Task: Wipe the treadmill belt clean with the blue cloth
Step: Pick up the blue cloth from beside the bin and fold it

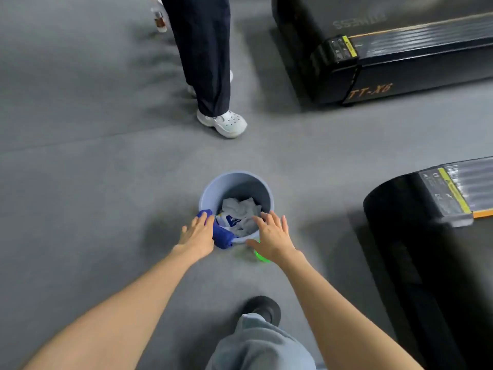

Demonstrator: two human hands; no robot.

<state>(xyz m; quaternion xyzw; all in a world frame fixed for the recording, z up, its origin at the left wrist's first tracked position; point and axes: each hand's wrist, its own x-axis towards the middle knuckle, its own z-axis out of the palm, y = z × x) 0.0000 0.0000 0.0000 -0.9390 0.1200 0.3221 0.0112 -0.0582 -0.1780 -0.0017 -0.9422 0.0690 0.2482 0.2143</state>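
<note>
Your left hand (197, 236) is touching the blue cloth (221, 235) flat-fingered, right hand (272, 236) hovering empty, mid-frame; wiping the treadmill belt (476, 178) is all lying ahead.

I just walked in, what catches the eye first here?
The left hand and right hand reach down to a pale bucket mid-floor, with a blue cloth draped over its near rim. A near treadmill and a far treadmill, both black, flank the right; a bystander's white shoe stands beyond.

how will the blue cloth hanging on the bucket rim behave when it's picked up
Probably floppy: the blue cloth sags in folds over the rim of the bucket. Likely light, since the bucket stands upright under it. It may drag on the rim when lifted.
</note>
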